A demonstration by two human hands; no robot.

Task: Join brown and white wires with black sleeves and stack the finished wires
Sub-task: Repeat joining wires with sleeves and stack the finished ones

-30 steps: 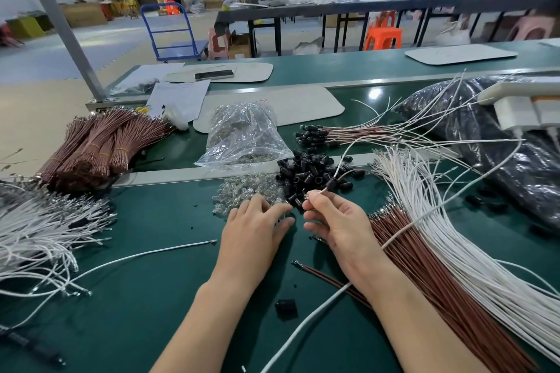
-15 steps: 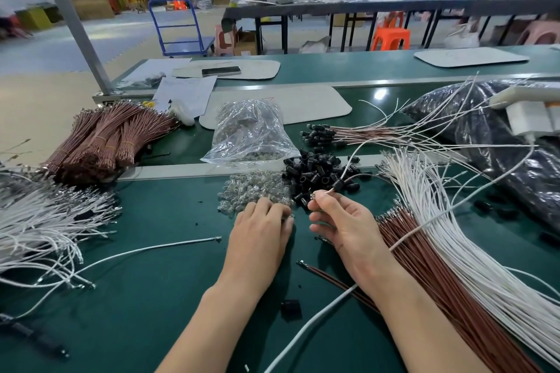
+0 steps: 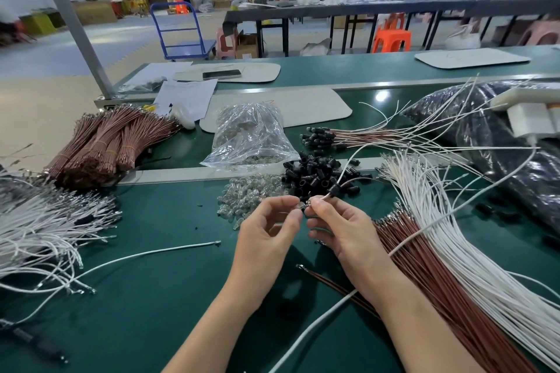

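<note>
Grip: the right hand is closed to a fine thumb-and-forefinger pinch on the metal ends of one white wire and one brown wire. Its other fingers are loosely curled. A black sleeve is already threaded on both wires and sits just beyond the fingertips at 1 o'clock. The left hand pinches a small clear part between thumb and forefinger, tip to tip with the right hand. The part is too small to identify, and contact with the wire ends cannot be confirmed.

Judgement: the step in hand is mating the clear part to the two terminals, with seating the sleeve over the joint not yet done. Recommended practice is to hold both terminals level and parallel, push the part straight on without twisting, and slide the sleeve down only once both ends sit fully. The pinch should stay close to the tips so the thin wires do not buckle.

Surroundings: loose sleeves lie on the tabletop at 12 o'clock. A heap of clear parts lies at 11 o'clock. The finished wires lie stacked farther out at 1 o'clock. Brown stock and white stock fan out at 3 to 4 o'clock.
</note>
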